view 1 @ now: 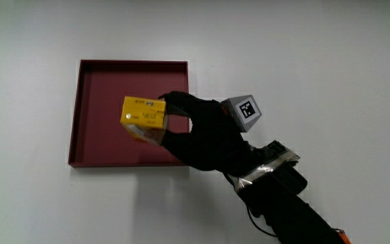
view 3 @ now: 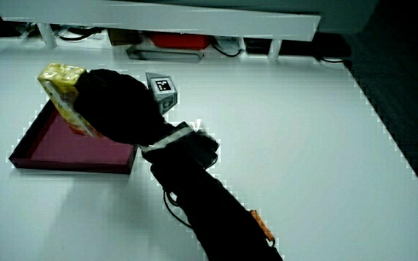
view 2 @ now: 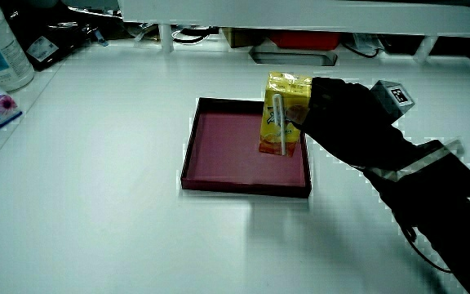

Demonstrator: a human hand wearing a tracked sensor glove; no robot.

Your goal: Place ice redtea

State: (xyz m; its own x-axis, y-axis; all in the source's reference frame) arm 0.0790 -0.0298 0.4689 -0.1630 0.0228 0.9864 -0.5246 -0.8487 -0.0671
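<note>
The hand (view 1: 205, 135) grips a yellow iced-tea carton (view 1: 143, 117) upright over the dark red tray (view 1: 90, 146) on the bench (view 1: 330, 61). The placing step is under way. Next, I judge, it must lower the carton flat onto the tray floor, then loosen its grip.

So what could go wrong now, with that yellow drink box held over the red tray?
The hand grips the yellow drink box by one end, over the red tray, so it might slip or drop early. The box looks tilted in a side view, so it could tip over when set down. It also sits close to the tray's raised rim, and might catch on it.
</note>
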